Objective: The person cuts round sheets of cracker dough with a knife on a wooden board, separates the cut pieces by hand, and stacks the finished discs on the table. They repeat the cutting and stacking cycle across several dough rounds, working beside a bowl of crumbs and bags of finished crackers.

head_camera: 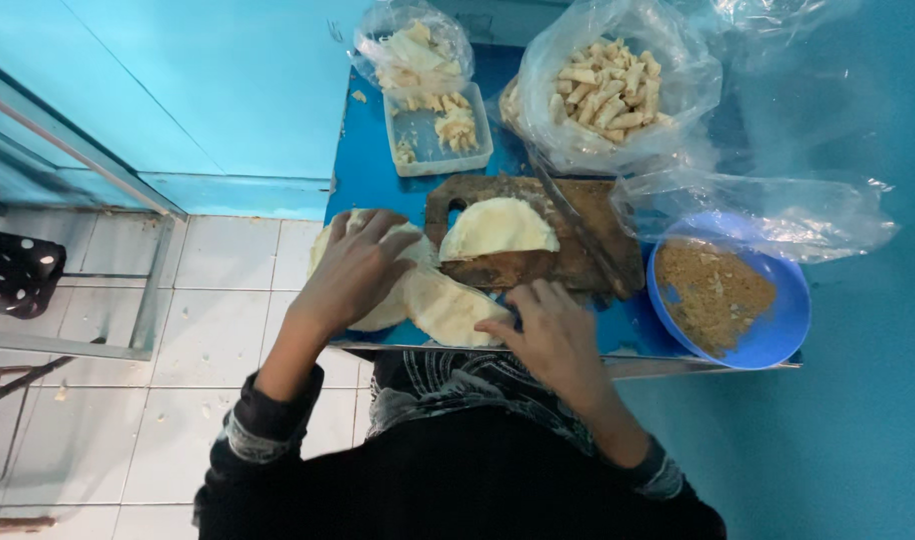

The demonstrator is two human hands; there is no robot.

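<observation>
My left hand (356,268) lies flat on a stack of thin pale dough wrappers (378,310) at the table's left front corner. My right hand (548,335) pinches the edge of one wrapper (448,305) that is peeling off the stack toward me. Another wrapper (498,228), folded into a half round, rests on the dark wooden cutting board (568,255). A long knife (578,225) lies slantwise across the board's right side.
A blue bowl (788,325) of brown crumbs stands at the right. Behind are a clear bag of rolled sticks (608,90), a smaller bag (413,50) and a plastic tray (438,135). The blue table (368,175) borders white floor tiles on the left.
</observation>
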